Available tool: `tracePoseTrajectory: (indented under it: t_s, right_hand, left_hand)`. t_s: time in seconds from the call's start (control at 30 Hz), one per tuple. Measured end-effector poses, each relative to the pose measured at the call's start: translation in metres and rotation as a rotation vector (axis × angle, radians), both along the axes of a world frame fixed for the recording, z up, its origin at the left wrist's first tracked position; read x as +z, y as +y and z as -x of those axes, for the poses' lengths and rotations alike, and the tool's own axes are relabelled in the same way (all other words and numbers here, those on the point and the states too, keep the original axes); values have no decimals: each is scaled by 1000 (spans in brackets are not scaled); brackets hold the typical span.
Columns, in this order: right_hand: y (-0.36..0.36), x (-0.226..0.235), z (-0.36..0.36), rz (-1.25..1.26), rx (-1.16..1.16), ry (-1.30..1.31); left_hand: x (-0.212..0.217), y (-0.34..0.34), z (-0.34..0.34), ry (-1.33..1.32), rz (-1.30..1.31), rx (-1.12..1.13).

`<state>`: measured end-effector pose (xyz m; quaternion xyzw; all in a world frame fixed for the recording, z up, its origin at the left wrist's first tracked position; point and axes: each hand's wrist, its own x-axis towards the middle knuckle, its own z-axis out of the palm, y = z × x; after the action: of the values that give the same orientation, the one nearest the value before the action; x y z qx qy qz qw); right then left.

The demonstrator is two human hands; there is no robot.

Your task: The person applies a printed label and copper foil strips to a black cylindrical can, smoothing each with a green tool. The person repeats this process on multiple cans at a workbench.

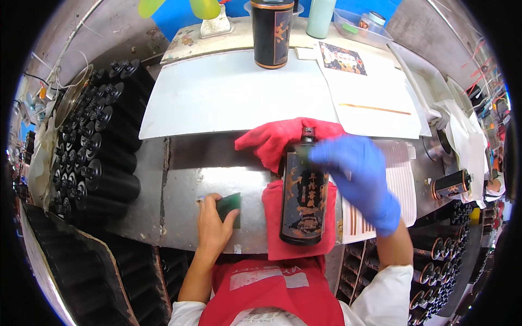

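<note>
A dark square-shouldered bottle [303, 201] with copper-coloured decoration lies on a red cloth [272, 198], its neck away from me and resting on a bunched red cloth [266, 142]. My right hand [353, 171], in a blue glove, is at the upper right of the bottle, fingers together and curled over its shoulder. A blurred greenish bit shows at those fingertips; what it is I cannot make out. To the left, my bare left hand [215, 223] pinches a flat dark-green rectangular piece [231, 209] just above the metal bench.
Stacked black bottles [111, 136] fill the left side. A decorated black canister [272, 35] stands on the white board [234, 92] at the back. A striped sheet with copper strips [394, 179] lies right of the bottle. Another decorated bottle [452, 183] lies farther right.
</note>
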<state>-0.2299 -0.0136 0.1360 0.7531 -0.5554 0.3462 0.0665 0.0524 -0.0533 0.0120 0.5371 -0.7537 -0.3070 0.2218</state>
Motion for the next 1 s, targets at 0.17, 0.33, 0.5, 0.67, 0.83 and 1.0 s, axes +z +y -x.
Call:
tracePoseTrajectory:
  t_s: [0.17, 0.33, 0.5, 0.67, 0.83, 1.0]
  right_hand:
    - [110, -31, -58, -238, 152, -75]
    - [110, -28, -71, -248, -419, -766]
    - [38, -27, -45, -193, -371, -1058]
    - [40, -73, -19, -220, -421, -1369]
    - [47, -119, -7, -292, -444, -1612]
    - [51, -45, -26, -182, -429, -1220]
  left_hand:
    - [3, 12, 7, 640, -271, 48]
    - [44, 14, 59, 945, -262, -34]
    - [73, -6, 131, 856, -72, -117]
    - [32, -20, 127, 929, -145, -5]
    - [-13, -19, 118, 928, -443, 155]
    - [60, -5, 112, 942, -220, 102]
